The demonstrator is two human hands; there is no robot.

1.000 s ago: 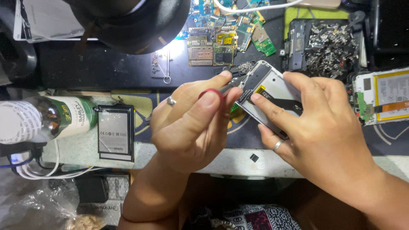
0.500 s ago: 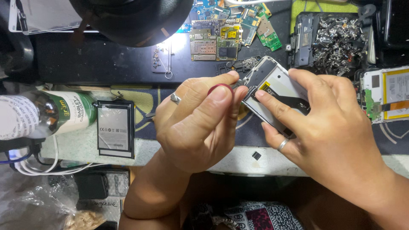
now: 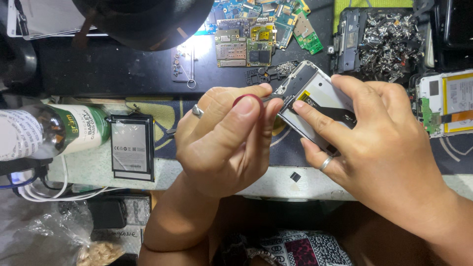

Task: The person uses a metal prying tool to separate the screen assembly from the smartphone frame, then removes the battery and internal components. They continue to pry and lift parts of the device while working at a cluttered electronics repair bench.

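My right hand [image 3: 379, 143] grips an opened phone body [image 3: 320, 96] with its back off, tilted above the bench, forefinger pressing on its inner parts near a black flex strip. My left hand [image 3: 226, 138], a ring on one finger, pinches a small red-capped tool [image 3: 248, 100] whose tip touches the phone's left edge. The tool's shaft is mostly hidden by my fingers.
A flat phone battery [image 3: 132, 146] lies left on the mat beside a green-labelled bottle [image 3: 54, 130]. Circuit boards [image 3: 256, 34] and a tray of metal scraps [image 3: 389, 37] sit at the back. Another opened phone [image 3: 451, 101] lies right. A black lamp head [image 3: 148, 19] hangs above. A small black chip [image 3: 295, 176] rests on the bench edge.
The view has shifted slightly; both hands and the phone stay together, and my left hand's tool has pressed closer to the phone's edge.
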